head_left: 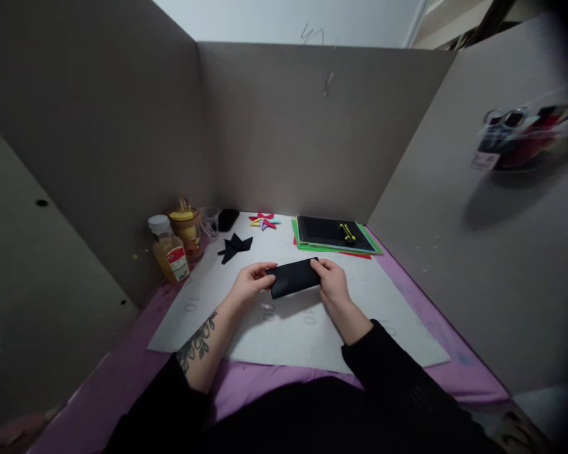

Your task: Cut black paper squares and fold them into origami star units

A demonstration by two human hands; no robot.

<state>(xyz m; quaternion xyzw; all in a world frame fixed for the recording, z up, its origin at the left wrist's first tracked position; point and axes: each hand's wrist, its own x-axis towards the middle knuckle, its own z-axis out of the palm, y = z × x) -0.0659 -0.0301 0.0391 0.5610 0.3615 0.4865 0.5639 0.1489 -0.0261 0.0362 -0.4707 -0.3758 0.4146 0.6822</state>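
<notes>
Between my hands a folded strip of black paper (294, 278) is held up above the white sheet (246, 334), tilted slightly up to the right. My left hand (252, 281) pinches its left end between thumb and fingers. At the other end, my right hand (330, 279) grips the upper right corner, thumb on the front face. Beyond my left hand lies a black folded-paper star (235, 246). A smaller multicoloured paper star (264, 221) sits farther back, near the rear panel.
A stack of coloured paper (312, 247) with yellow-handled scissors (347, 233) on it lies at the back right. At the left edge stand a capped bottle (169, 250), a brown-and-yellow cup (185, 230), a clear plastic cup (210, 222) and a black phone-like object (228, 219). Grey panels (303, 126) enclose the table.
</notes>
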